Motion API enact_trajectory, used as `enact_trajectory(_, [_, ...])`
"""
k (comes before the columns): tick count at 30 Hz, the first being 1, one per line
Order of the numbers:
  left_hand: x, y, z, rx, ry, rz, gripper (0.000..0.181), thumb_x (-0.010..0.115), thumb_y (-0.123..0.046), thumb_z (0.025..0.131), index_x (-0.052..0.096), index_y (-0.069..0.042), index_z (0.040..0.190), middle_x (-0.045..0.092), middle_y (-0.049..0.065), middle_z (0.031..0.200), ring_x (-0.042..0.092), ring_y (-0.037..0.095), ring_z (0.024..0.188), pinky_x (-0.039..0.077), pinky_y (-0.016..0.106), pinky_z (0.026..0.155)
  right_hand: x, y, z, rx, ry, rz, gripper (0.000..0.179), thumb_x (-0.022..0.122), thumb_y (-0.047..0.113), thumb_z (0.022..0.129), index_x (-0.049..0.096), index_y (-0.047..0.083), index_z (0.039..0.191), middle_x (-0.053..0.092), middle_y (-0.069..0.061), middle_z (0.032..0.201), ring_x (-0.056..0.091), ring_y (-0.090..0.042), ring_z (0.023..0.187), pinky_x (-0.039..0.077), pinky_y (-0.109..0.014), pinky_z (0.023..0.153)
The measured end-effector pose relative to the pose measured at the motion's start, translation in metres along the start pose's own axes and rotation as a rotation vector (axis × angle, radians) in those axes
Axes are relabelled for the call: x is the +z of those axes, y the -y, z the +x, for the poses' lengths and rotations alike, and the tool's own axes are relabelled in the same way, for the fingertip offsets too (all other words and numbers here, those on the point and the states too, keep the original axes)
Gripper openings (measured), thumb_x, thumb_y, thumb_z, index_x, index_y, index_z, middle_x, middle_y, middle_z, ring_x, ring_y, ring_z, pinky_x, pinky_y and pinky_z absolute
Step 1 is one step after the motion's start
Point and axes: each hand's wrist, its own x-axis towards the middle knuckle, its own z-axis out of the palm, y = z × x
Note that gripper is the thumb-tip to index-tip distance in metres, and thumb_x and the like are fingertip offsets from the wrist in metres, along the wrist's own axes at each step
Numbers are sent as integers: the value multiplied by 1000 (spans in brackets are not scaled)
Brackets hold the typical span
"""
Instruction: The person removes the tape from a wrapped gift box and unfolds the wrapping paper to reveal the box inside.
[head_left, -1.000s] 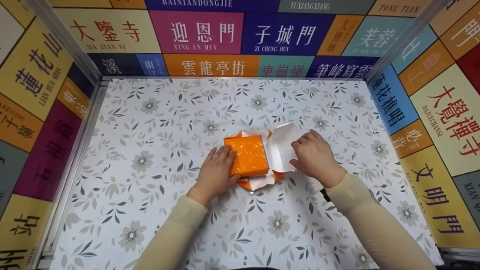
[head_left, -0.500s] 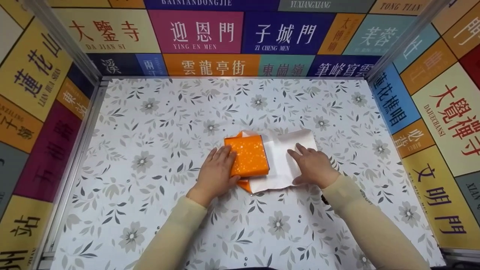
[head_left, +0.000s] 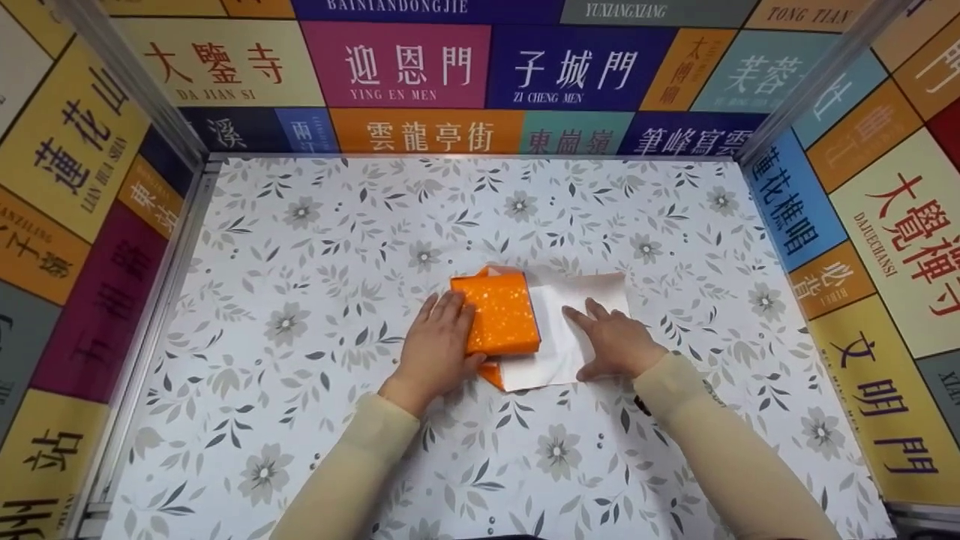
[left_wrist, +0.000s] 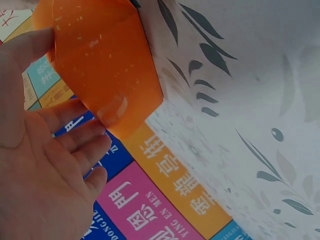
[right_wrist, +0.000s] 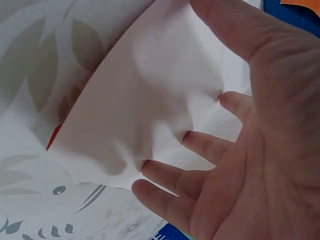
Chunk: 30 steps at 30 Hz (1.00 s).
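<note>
A box in orange wrapping paper with pale flecks [head_left: 501, 315] lies on the table, a blue strip showing along its right edge. My left hand [head_left: 437, 337] rests against the box's left side, fingers over the edge and thumb at the near corner. In the left wrist view, folded orange paper [left_wrist: 107, 65] covers that end of the box. To the right of the box, the wrapping paper's white inner side [head_left: 555, 364] is spread out. My right hand [head_left: 619, 341] presses on this sheet with spread fingers; fingertips dent the white paper [right_wrist: 115, 100] in the right wrist view.
The table is covered with a white cloth of grey flowers and leaves [head_left: 285, 322]. Panels with large characters [head_left: 397, 67] wall in the back and both sides, joined by metal frame bars [head_left: 469, 156].
The right hand has unfolded the paper flap rightward, let go of its edge, then moved slightly left and nearer, flattening the sheet. The left hand has stayed on the box.
</note>
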Motion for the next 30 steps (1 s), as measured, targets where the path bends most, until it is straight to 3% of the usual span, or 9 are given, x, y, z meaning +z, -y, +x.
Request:
enact_trajectory(6, [1,-7,3,32,16,14,78,69,-51,90,43,-7,149,34,15,157,29,31,144,6,45,121,0,2,1,-22,-23,-11,117,92,45,64,27,20,159,19,-26,160,41,-58,127,43,-67,95])
enact_trajectory(12, [1,-6,2,26,-4,28,72,69,-48,90,47,-10,147,41,12,153,36,28,141,10,44,121,0,-2,1,19,-51,11,127,92,52,60,24,12,159,6,-28,162,37,-58,130,43,-66,95])
enact_trajectory(18, [1,-4,0,29,-23,-8,72,69,-49,91,46,-11,148,44,10,152,37,25,140,9,44,121,2,-10,7,43,-51,4,139,92,59,54,15,16,161,-3,-29,161,31,-60,133,43,-66,95])
enact_trajectory(27, [-2,4,-6,40,-57,-80,71,70,-39,89,44,-11,149,49,9,147,42,25,136,9,44,120,4,-17,4,12,-107,-89,142,88,69,50,19,11,160,22,-38,154,39,-56,127,47,-64,88])
enact_trajectory(30, [-2,5,-9,22,-68,-54,76,66,-50,88,45,-11,149,50,9,145,45,25,134,12,46,120,4,-16,3,13,-108,-94,139,87,69,51,21,11,160,22,-37,154,39,-55,127,47,-64,89])
